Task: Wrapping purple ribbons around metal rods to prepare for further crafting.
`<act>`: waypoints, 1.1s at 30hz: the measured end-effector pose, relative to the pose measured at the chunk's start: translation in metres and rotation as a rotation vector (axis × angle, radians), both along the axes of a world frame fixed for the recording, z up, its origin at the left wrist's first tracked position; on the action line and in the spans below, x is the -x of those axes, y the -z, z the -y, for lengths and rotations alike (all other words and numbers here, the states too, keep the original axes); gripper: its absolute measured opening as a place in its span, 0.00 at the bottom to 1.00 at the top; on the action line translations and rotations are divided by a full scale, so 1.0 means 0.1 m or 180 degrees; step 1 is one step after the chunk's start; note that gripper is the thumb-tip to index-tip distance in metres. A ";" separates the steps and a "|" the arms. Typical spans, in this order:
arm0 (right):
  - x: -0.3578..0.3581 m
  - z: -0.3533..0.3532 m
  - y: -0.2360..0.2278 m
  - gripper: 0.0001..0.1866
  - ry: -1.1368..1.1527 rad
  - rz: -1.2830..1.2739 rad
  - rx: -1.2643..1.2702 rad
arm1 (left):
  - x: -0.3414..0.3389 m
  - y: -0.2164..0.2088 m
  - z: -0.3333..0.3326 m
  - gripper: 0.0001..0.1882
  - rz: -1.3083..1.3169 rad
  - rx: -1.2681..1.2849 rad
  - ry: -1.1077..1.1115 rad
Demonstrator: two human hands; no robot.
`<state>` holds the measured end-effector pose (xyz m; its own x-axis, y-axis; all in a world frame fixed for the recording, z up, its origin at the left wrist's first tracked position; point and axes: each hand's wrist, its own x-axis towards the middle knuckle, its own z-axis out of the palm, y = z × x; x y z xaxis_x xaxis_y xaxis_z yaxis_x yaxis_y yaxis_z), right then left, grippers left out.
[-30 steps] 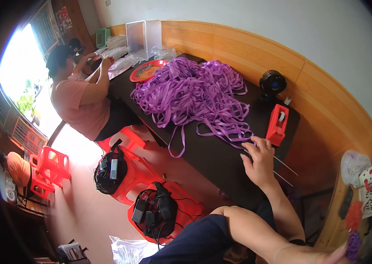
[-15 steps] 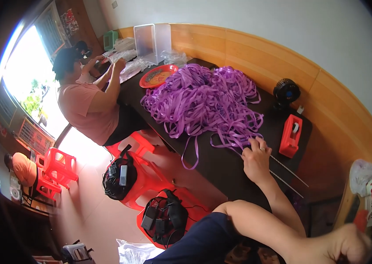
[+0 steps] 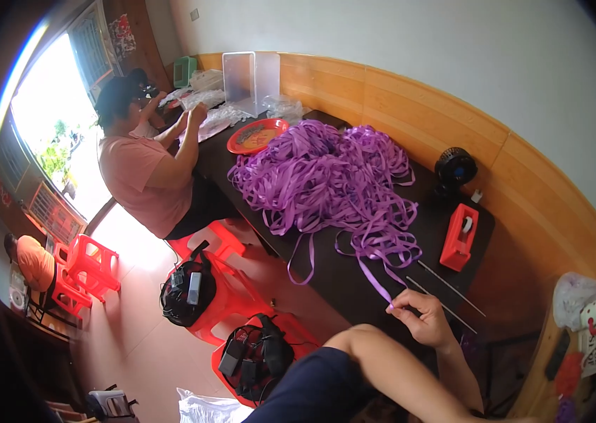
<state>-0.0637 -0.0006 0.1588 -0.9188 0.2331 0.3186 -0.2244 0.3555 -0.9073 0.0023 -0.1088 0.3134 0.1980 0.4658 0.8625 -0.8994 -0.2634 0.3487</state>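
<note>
Near the table's front edge, my right hand (image 3: 421,317) pinches a strand of purple ribbon (image 3: 377,283) between thumb and fingertips. The strand runs back to a big tangled heap of the same ribbon (image 3: 319,180) on the dark table (image 3: 340,292). My left arm (image 3: 410,370), in a navy sleeve, crosses low in front and over my right forearm. The left hand lies beyond the picture's lower edge. Just beyond my right hand are two thin metal rods (image 3: 453,289). A red tape dispenser (image 3: 458,238) stands further right.
A small black fan (image 3: 455,168) stands by the wall. A red tray (image 3: 257,136) lies behind the heap. To the left, a person in pink (image 3: 146,166) works at the table. Red stools (image 3: 231,292) with black gear (image 3: 255,359) stand along the table's left side.
My right hand has drawn back toward me from the heap's edge, pulling out a ribbon strand. My left hand has dropped out of view at the lower right.
</note>
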 end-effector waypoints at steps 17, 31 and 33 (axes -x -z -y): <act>-1.42 -0.08 -0.17 0.05 -0.1141 -0.0476 0.1298 | 2.49 2.04 0.02 0.17 -0.5192 0.0507 -0.5749; -1.99 -0.15 0.20 0.06 -0.0688 -0.1852 0.2099 | 1.88 1.91 -0.37 0.08 -0.4366 -0.0280 -0.4918; -2.12 -0.22 0.26 0.08 -0.0573 -0.2189 0.2418 | 2.08 1.96 -0.35 0.06 -0.4273 0.0161 -0.5160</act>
